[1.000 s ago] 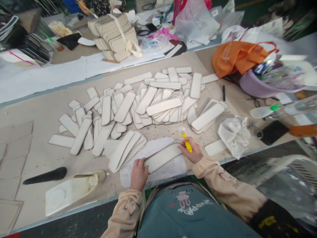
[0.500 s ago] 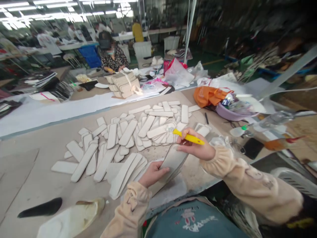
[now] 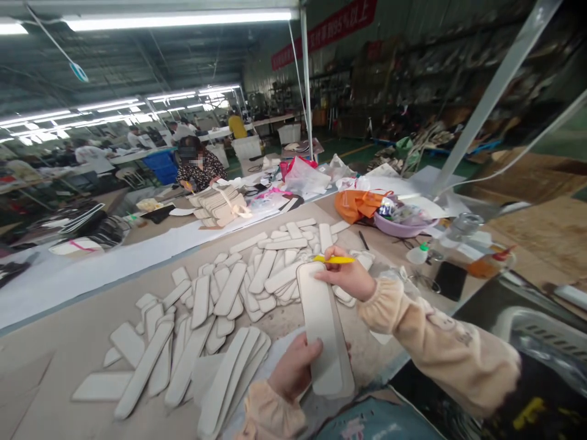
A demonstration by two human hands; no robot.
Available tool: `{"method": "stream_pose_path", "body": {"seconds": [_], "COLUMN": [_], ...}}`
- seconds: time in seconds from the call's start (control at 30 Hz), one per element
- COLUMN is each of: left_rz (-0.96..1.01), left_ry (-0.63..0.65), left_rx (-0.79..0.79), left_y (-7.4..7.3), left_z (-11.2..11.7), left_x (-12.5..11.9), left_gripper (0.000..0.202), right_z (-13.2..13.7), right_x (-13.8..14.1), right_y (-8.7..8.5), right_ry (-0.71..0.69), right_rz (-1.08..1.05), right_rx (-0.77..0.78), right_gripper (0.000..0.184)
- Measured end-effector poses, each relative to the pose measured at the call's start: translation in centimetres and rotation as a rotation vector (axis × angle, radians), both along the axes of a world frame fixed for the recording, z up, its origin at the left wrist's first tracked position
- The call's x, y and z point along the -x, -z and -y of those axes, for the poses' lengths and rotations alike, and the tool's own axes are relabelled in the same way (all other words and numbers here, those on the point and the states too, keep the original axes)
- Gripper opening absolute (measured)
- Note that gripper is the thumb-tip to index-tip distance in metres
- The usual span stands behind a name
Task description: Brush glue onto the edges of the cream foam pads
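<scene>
My left hand [image 3: 293, 370] grips the near end of a small stack of long, cream, round-ended flat pieces [image 3: 323, 324], lifted above the table and standing nearly on end. My right hand [image 3: 346, 278] steadies the stack's far end with its fingertips and pinches a yellow-handled brush [image 3: 332, 259] that points left. Both hands are closed. A big heap of the same cream pieces [image 3: 238, 287] lies spread over the table [image 3: 68, 342] just beyond the hands, with a fanned group [image 3: 232, 379] near my left wrist.
To the right sit an orange bag [image 3: 358, 203], a purple bowl [image 3: 401, 226] of odds, a small white bottle [image 3: 417, 253] and a black phone [image 3: 450, 280]. A tied bundle of pieces [image 3: 220, 206] rests on the far table, where another person [image 3: 197, 168] works.
The stack went from lying flat on the white sheet to being lifted and turned nearly upright in both hands. My view tilted up, bringing in the workshop hall.
</scene>
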State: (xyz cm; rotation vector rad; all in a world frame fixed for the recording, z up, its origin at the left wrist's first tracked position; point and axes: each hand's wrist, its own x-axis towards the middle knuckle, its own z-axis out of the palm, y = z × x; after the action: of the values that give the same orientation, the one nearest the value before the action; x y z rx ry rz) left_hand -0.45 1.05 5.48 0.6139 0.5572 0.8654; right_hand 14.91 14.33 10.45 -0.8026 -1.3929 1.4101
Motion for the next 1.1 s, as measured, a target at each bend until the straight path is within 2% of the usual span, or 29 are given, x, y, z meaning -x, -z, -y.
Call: {"method": "stream_pose_path", "body": {"seconds": [0.07, 0.17, 0.3, 0.43, 0.53, 0.67, 0.83, 0.9, 1.1], "left_rz": [0.158, 0.289, 0.275, 0.146, 0.034, -0.006, 0.215, 0.205, 0.04], "left_ry": [0.126, 0.154, 0.095, -0.041, -0.141, -0.212, -0.132, -0.14, -0.271], "left_rx": [0.074, 0.162, 0.197, 0.213, 0.241, 0.26, 0.35, 0.345, 0.297], "left_y": [0.4, 1.1, 1.6, 1.9, 2.2, 2.2, 1.6, 1.6, 2.0], "left_z": [0.6, 1.3, 1.8, 1.9, 2.0, 1.9, 1.9, 1.8, 1.5], "left_x": [-0.2, -0.6, -1.1, -2.3, -3.4, -4.2, -4.0, -4.2, -5.7], "left_gripper": [0.067, 0.075, 0.063, 0.041, 0.033, 0.037, 0.053, 0.048, 0.033], "right_z": [-0.5, -1.1, -1.7, -2.1, -2.5, -3.0, -3.8, -4.2, -5.4], "right_x": [-0.2, -0.7, -1.3, -1.5, -1.4, -1.6, -2.2, -2.4, -2.8], "right_y": [-0.4, -0.2, 0.7, 1.3, 1.5, 1.7, 1.9, 2.0, 2.5], "right_ry": [0.022, 0.057, 0.094, 0.072, 0.053, 0.044, 0.045, 0.043, -0.015], "right_rz": [-0.008, -0.007, 0.019, 0.015, 0.014, 0.029, 0.054, 0.06, 0.026], "right_rx": [0.015, 0.033, 0.056, 0.084, 0.082, 0.068, 0.057, 0.056, 0.04], "right_gripper": [0.044, 0.044, 0.046, 0.047, 0.048, 0.047, 0.047, 0.048, 0.046]}}
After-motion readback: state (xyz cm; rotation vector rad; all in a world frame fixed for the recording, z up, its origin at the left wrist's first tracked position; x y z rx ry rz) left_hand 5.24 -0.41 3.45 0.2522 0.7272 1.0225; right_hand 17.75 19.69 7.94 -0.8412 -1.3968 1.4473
